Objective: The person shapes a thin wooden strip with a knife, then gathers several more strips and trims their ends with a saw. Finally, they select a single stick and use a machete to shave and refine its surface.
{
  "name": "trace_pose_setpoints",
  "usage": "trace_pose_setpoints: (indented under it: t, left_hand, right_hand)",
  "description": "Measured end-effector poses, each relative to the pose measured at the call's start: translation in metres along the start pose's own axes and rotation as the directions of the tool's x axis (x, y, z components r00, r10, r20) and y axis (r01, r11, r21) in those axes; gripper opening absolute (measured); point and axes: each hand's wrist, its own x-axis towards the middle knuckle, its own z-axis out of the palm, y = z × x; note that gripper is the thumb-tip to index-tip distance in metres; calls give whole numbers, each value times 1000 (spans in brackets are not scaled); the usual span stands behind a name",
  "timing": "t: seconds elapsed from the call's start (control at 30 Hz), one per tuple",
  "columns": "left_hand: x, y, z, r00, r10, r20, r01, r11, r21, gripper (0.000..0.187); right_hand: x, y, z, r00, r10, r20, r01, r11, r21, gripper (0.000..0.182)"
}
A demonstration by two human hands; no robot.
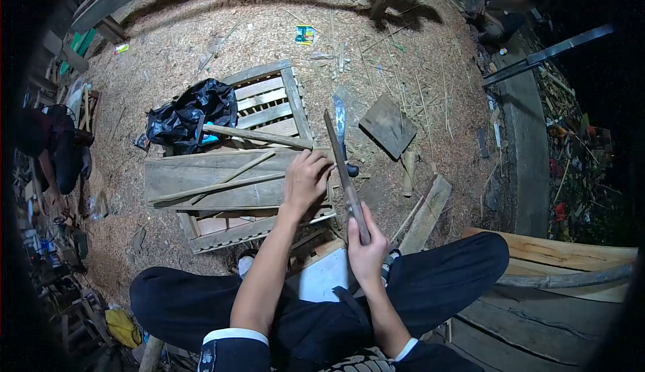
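Note:
My right hand point(368, 243) is closed round the lower end of a long dark brown strip point(345, 180), which looks like wood and tapers toward its far tip. The strip slants up and away from me. Just left of its middle, my left hand point(308, 177) has curled fingers with the tips pinched together, over the right end of a wide grey plank point(178, 180); what they hold is too small to make out. Beyond the strip, a knife point(340, 120) with a worn pale blade and dark handle lies on the ground, partly covered by the strip.
The plank lies across a slatted wooden frame point(295, 100), with thin sticks point(235, 185) and a hammer point(255, 135) on top. Beside it is a black plastic bag point(191, 113). A square board point(388, 126) lies right. People sit at far left point(57, 150) and upper right point(497, 19).

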Motion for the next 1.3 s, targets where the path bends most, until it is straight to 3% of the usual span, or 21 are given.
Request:
trace_pose_setpoints:
  t: [0.2, 0.37, 0.5, 0.77, 0.9, 1.03, 1.23, 1.3]
  left_hand:
    - [7, -10, -4, 999, 27, -26, -26, 999, 25, 11]
    - [1, -1, -2, 1000, -1, -4, 1, 1000, 10, 11]
    - [1, 1, 0, 1000, 1, -28, -1, 1000, -18, 10]
    - [0, 0, 2, 999, 17, -39, -18, 1000, -19, 12]
    - [1, 0, 0, 1000, 9, -17, -10, 1000, -14, 12]
    - [3, 2, 0, 999, 1, -47, -2, 1000, -7, 11]
    - [1, 1, 1, 999, -8, -32, 9, 1000, 17, 11]
    - [0, 2, 0, 1000, 6, -28, -6, 1000, -11, 11]
  right_hand:
    - [-5, 10, 3, 999, -44, 4, 44, 999, -25, 43]
    - [7, -8, 6, 999, 33, 19, -31, 997, -70, 43]
    - [-13, 1, -7, 1000, 16, -2, -16, 1000, -16, 42]
    - [2, -13, -4, 999, 26, 45, -22, 995, -95, 43]
    - [-18, -5, -11, 999, 34, -22, -34, 999, -8, 43]
    - [9, -7, 3, 998, 51, 29, -48, 994, -94, 43]
    - [-21, -1, -9, 998, -40, -48, 36, 996, -76, 43]
    - [5, -13, 2, 999, 35, 22, -33, 994, -108, 44]
